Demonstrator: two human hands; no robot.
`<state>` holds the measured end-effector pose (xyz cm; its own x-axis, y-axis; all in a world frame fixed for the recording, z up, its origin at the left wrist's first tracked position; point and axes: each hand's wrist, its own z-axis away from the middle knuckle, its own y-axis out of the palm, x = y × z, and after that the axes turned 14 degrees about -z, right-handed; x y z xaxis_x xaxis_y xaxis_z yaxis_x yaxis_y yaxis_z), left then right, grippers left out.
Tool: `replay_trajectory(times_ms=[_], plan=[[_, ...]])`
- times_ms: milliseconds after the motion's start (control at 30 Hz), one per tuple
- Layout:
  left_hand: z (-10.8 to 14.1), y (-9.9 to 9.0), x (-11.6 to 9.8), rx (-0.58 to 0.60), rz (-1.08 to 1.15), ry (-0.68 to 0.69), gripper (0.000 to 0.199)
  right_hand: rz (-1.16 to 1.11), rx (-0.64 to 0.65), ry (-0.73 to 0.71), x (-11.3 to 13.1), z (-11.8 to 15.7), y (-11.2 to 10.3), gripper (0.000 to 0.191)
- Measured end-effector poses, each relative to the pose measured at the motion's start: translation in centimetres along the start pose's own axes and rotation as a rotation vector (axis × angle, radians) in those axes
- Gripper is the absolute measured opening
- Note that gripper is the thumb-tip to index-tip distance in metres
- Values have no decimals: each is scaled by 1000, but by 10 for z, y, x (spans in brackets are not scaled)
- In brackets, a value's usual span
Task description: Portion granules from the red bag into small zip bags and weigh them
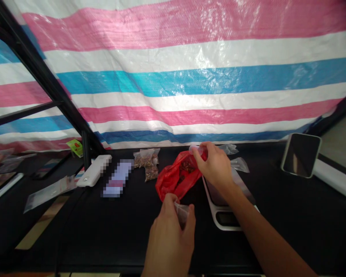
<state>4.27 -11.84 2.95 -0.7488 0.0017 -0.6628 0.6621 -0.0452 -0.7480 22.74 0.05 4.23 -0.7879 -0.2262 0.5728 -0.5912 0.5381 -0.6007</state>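
Note:
A red plastic bag [173, 177] lies open on the black table, with reddish-brown dried bits [187, 167] inside. My right hand [216, 163] is over its right rim. Between the fingers is a small translucent round piece, perhaps a cup [195, 149]; its full shape is hidden. In front of the red bag, my left hand [168, 231] is closed around a small clear plastic bag [182, 212] with something dark low inside. Under my right forearm sits a white-rimmed kitchen scale [216, 209], partly covered by the arm.
Filled clear sachets [147, 163] lie behind and left of the red bag. Further left are a blurred-out phone-like rectangle [118, 179], a white oblong device [94, 170] and flat clear bags [49, 192]. A dark-screened device [301, 155] stands right. A striped tarp [190, 84] hangs behind.

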Motion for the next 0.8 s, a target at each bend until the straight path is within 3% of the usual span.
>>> replay_trajectory(times_ms=[67,100,267,333,400,467,533,667,800], plan=[[-1,14,2,-17,14,-48,19,-72,-95,-117,4,0,-5,29],[-4,18,3,-51,38,-58,20,-117,-79,-175,6,0,-6,26],[-17,23,18,-103,176,-8,21,-180,418,-393,-1,2,2,20],[-22,26,23,-116,169,72,21,-117,522,-389,-8,4,8,24],[-32,31,23,-203,126,110,22,-74,559,-351,-14,6,13,29],[-46,37,20,-295,84,82,22,-51,574,-303,-17,7,14,27],[-65,39,14,-301,75,61,23,-41,594,-264,-17,8,12,21],[-104,33,10,-341,170,69,34,-58,633,-217,-14,9,9,12],[-133,24,15,-358,205,169,34,-103,640,-143,-14,6,9,12]])
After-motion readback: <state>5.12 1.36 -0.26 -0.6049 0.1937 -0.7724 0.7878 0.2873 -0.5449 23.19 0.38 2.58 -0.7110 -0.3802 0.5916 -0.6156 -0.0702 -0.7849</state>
